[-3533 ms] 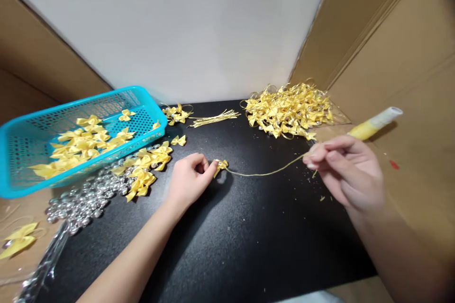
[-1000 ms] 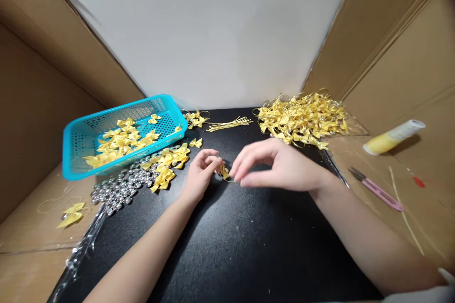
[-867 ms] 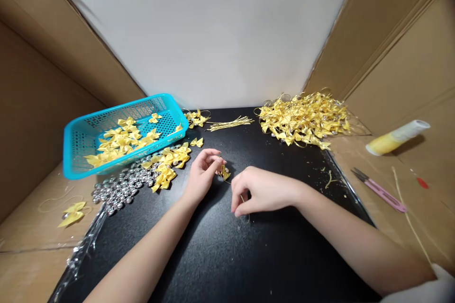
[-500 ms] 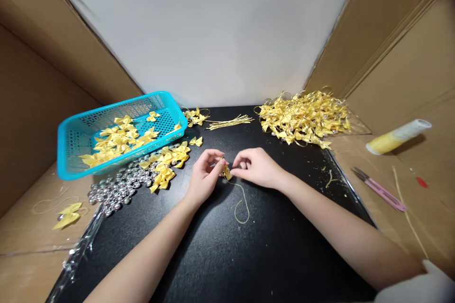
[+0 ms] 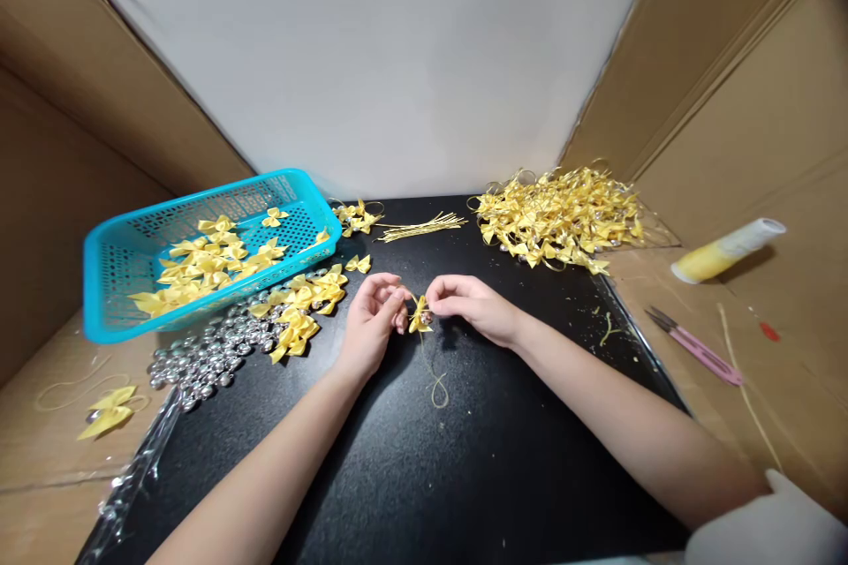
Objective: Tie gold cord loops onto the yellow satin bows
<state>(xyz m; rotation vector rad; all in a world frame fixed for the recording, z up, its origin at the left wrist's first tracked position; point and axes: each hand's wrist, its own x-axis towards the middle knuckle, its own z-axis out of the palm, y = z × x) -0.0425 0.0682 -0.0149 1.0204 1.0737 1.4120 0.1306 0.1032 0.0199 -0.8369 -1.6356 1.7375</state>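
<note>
Between my hands hangs a small yellow ribbon bow (image 5: 420, 318), with something shiny beside its knot. A thin gold cord (image 5: 438, 390) trails down from it in a loop over the black table. My left hand (image 5: 372, 322) pinches the cord just left of the bow, thumb against fingers. On the other side, my right hand (image 5: 473, 309) is closed in a pinch at the bow's right edge, seemingly on the cord; the fingertips hide the exact grip.
At left, a blue basket (image 5: 96, 282) holds yellow bows, with silver bells (image 5: 205, 362) and more bows in front. Cut gold cords (image 5: 424, 228) lie at the back. A heap of corded bows (image 5: 556, 216) is at right, near pink-handled snips (image 5: 702, 353) and a tube (image 5: 725, 252).
My right hand has closed to a pinch at the bow, which now hangs more openly between my hands. My left fingers have moved slightly left. The view has shifted a little.
</note>
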